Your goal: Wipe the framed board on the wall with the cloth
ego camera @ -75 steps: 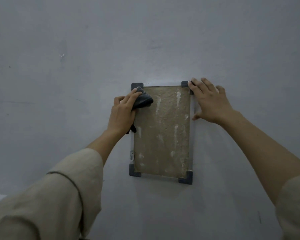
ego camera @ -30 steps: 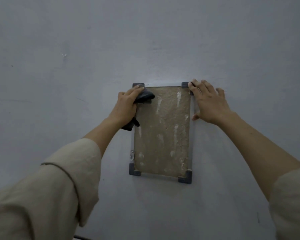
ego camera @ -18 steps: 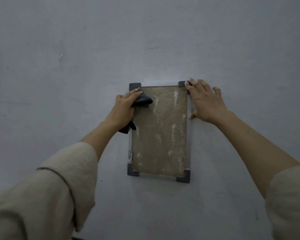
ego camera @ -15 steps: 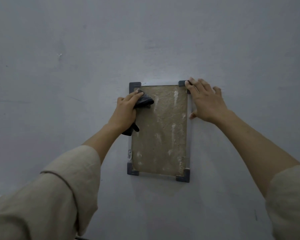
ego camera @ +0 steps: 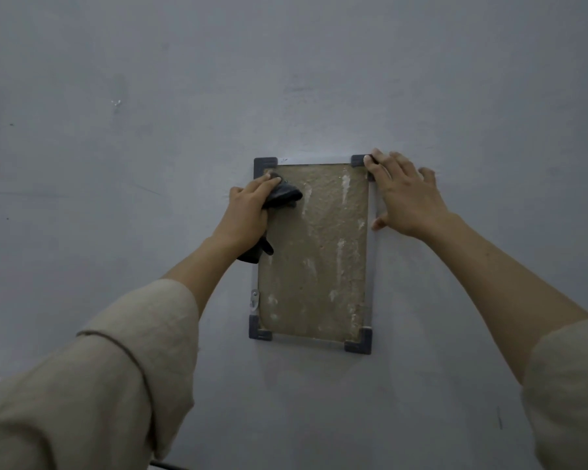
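A framed board (ego camera: 316,259) hangs upright on the grey wall. Its brownish surface carries pale streaks, and dark plastic pieces cap its four corners. My left hand (ego camera: 248,212) presses a bunched dark cloth (ego camera: 284,195) against the board's upper left area; a tail of the cloth hangs out below my palm. My right hand (ego camera: 404,198) lies flat with fingers spread on the wall beside the board's upper right corner, fingertips touching the corner piece and right frame edge.
The grey wall (ego camera: 150,130) fills the view, with a few small marks. A small metal bracket (ego camera: 254,297) sits on the board's left frame edge near the bottom. Loose beige sleeves cover both forearms.
My left hand with the cloth has rubbed up and down in small strokes over the board's upper left corner area. My right hand has stayed at the upper right corner.
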A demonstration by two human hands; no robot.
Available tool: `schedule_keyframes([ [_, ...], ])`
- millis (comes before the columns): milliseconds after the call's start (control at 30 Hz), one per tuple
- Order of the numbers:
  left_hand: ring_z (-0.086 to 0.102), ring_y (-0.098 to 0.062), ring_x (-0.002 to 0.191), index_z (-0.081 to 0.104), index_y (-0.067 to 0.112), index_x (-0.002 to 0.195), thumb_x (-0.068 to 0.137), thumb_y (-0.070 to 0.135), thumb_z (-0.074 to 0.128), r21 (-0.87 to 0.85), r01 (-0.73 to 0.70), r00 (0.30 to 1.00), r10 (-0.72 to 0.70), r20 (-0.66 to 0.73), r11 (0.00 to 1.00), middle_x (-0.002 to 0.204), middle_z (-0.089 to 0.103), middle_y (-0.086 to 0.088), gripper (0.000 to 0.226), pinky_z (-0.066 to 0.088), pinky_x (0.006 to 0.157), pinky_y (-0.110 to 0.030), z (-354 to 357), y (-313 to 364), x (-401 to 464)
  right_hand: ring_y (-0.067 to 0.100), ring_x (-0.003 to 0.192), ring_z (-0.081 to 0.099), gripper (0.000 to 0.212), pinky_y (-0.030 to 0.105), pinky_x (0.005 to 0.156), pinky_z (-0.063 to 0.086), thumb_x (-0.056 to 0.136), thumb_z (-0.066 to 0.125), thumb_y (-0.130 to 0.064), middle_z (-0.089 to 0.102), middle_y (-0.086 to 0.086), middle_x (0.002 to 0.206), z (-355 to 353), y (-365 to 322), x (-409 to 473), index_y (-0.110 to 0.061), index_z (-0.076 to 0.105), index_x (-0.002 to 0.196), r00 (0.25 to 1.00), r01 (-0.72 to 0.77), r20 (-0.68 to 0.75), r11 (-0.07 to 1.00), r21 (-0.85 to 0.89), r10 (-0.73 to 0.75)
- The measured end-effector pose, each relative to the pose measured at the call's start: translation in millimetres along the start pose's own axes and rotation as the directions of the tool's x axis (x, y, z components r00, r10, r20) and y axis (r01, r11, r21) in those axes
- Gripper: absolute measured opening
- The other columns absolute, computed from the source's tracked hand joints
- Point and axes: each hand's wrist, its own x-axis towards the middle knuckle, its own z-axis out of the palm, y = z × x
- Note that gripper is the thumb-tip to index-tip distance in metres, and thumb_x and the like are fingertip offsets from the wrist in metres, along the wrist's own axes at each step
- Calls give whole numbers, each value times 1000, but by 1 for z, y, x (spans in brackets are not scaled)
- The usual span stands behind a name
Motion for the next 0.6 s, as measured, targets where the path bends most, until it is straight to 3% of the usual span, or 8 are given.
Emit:
schedule_keyframes([
  [300,39,-37,122,42,16,138,86,-9,37,16,-106,994,106,17,994,147,39,-7,58,28,106,-42,-8,-13,7,21,147,-1,108,51,113,16,75,75,-35,-3,-2,160,0,-1,1,-17,2,152,1000,-3,-7,1000,-9,3],
  [467,43,-40,121,44,14,137,84,-10,39,-75,-53,990,43,-136,996,144,42,-9,58,31,108,-41,-1,-14,7,21,147,0,108,51,112,18,74,76,-36,-2,-2,160,1,0,1,-17,3,152,1000,1,-11,1000,-17,-1],
  [600,41,-38,124,42,15,138,84,-10,40,-132,28,994,-41,-99,991,146,40,-8,59,31,111,-45,6,-12,12,21,146,0,109,51,112,18,74,76,-36,-2,-2,159,1,0,2,-17,3,152,1000,4,-10,1000,-19,-5],
])
